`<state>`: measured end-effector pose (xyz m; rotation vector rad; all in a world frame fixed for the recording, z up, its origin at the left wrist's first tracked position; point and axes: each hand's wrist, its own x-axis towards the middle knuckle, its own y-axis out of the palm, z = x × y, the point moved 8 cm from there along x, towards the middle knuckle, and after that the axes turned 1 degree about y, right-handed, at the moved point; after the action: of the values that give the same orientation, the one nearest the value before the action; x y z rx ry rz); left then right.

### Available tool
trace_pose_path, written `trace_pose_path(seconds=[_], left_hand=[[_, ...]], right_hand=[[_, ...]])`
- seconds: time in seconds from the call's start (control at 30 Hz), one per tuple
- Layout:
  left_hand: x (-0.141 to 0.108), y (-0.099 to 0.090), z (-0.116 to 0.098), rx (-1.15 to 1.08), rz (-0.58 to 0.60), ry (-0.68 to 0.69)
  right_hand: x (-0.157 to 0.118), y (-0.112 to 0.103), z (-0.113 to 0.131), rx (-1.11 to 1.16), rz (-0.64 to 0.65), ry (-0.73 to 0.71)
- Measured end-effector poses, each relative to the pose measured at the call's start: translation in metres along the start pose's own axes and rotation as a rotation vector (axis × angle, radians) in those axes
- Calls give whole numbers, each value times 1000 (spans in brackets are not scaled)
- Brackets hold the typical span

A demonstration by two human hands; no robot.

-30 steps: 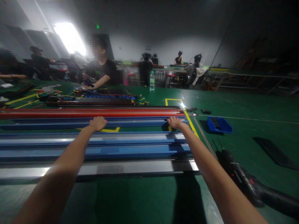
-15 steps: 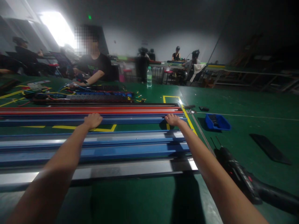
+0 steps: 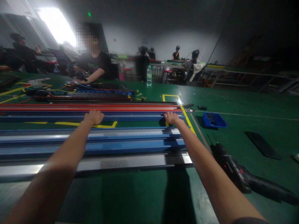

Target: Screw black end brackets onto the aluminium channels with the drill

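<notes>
A green table [image 3: 233, 102] is carrying long rails [image 3: 140, 145], with a blue tray [image 3: 215, 120] and a power drill [image 3: 231, 166] lying right.

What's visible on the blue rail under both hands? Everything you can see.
The blue rail is long, straight and narrow, with lengthwise ridges and a slight sheen, possibly coated metal. It appears to lie flat on the green table, running out of view at left, its right end by the yellow tape. The red rail lies along its far side. The left hand and right hand are on it; whether they grip it is unclear.
</notes>
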<state>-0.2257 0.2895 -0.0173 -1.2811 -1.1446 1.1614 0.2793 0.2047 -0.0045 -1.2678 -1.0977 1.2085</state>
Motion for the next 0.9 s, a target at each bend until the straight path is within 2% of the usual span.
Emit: trace_pose_path(seconds=[0.1, 0.17, 0.23, 0.37, 0.53, 0.67, 0.9], left_hand=[[-13, -15, -5, 48, -82, -95], [-24, -26, -11, 70, -130, -88], [-36, -33, -17, 76, -135, -11], [-69, -32, -25, 47, -47, 248], [-104, -20, -22, 57, 8, 429], [-104, -11, -21, 110, 2, 430], [-89, -4, -15, 186, -19, 374]], right_hand=[[-11, -5, 4, -5, -46, 22], [-21, -10, 8, -4, -81, 25], [-30, -17, 11, 1, -115, 18], [-54, -24, 8, 20, -110, -48], [-91, -4, -9, 33, 53, -170], [-104, 11, -18, 31, 104, -171], [-95, 17, -17, 36, 157, -156]])
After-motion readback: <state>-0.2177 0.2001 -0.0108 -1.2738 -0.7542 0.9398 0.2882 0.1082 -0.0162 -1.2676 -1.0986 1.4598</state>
